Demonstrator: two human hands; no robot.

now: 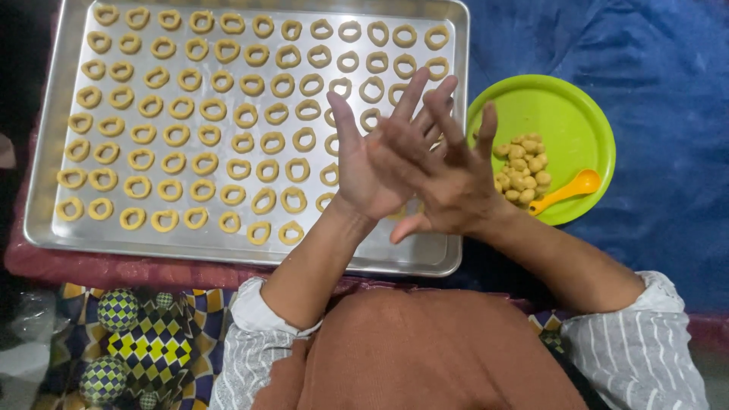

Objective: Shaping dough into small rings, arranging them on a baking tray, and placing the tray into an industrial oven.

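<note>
My left hand (363, 171) and my right hand (456, 182) are pressed palm to palm above the right part of a metal baking tray (228, 247). The fingers of both hands are spread and cross each other. Whatever may lie between the palms is hidden. The tray holds several rows of small ring-shaped pieces of yellow dough (201, 163). Just right of my hands stands a green plate (558, 106) with a heap of small dough balls (522, 168) and an orange spoon (568, 190).
The tray rests on a dark red surface, the plate on a blue cloth (653, 91). A patterned cloth with yellow and blue checks (140, 342) lies at the lower left by my lap.
</note>
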